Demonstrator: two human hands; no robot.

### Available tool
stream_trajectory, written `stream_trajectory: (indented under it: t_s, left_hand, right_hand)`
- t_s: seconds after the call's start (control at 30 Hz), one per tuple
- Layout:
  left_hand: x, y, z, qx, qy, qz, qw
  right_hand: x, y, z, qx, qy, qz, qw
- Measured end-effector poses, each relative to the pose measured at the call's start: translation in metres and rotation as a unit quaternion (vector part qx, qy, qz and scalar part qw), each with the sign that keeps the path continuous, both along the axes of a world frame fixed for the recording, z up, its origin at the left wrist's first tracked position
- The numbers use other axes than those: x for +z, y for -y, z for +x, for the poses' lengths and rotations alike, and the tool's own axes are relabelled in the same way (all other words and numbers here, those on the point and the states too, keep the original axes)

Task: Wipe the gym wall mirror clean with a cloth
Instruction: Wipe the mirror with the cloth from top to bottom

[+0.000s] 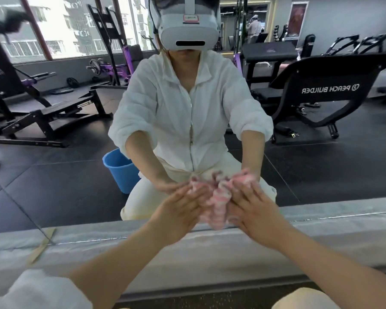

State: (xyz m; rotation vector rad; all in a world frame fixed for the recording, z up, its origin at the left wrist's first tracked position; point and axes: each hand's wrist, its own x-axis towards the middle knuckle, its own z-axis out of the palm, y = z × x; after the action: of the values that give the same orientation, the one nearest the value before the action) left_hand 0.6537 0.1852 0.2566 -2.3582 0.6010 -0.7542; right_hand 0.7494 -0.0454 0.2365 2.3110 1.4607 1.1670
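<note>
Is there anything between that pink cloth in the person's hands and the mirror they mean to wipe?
Nothing visible. Both the left hand and the right hand press the bunched pink-and-white cloth against the bottom of the mirror, just above its lower edge. The blue bucket shows only as a reflection, behind the person.

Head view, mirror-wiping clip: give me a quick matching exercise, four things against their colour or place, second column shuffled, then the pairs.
Things:
1. cloth
2. bucket
3. left hand
4. right hand

Descriptions:
A. blue, seen in the mirror beside the crouching person's reflection
B. pink and white, bunched against the glass
C. on the cloth's right side
D. on the cloth's left side, fingers fairly straight

Pairs: 1-B, 2-A, 3-D, 4-C
</note>
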Motion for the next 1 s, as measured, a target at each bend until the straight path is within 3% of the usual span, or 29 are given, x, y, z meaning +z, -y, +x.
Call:
stream_trajectory:
  t_s: [0.13,0.23,0.37,0.47,0.63,0.7,0.87,1.0]
  left_hand:
    - [0.047,0.029,0.025,-0.011,0.13,-0.102,0.986]
    - [0.032,0.034,0.032,-0.018,0.133,-0.08,0.988]
    - [-0.014,0.032,0.019,-0.001,-0.033,0.056,0.998]
    - [-0.042,0.036,0.01,0.066,-0.194,0.142,0.969]
    - [-0.01,0.044,0.039,-0.015,0.043,0.0,0.999]
    - [0.039,0.054,0.057,-0.024,0.157,-0.031,0.987]
    - [0.201,0.075,0.084,-0.079,0.29,-0.119,0.946]
    - [0.298,0.089,0.096,-0.067,0.359,-0.16,0.917]
  right_hand:
    - [0.048,0.001,0.01,-0.048,-0.008,0.143,0.989]
    - [0.034,0.002,0.008,-0.049,-0.038,0.173,0.983]
    - [-0.043,0.024,-0.001,-0.03,-0.074,0.053,0.995]
    - [-0.071,0.04,-0.005,-0.026,-0.096,-0.009,0.995]
    - [-0.016,0.034,0.006,-0.033,-0.08,0.12,0.989]
    - [0.033,0.025,0.016,-0.038,-0.068,0.194,0.978]
    - [0.21,0.008,0.041,-0.067,-0.003,0.325,0.943]
    - [0.314,0.007,0.044,-0.059,-0.023,0.376,0.924]
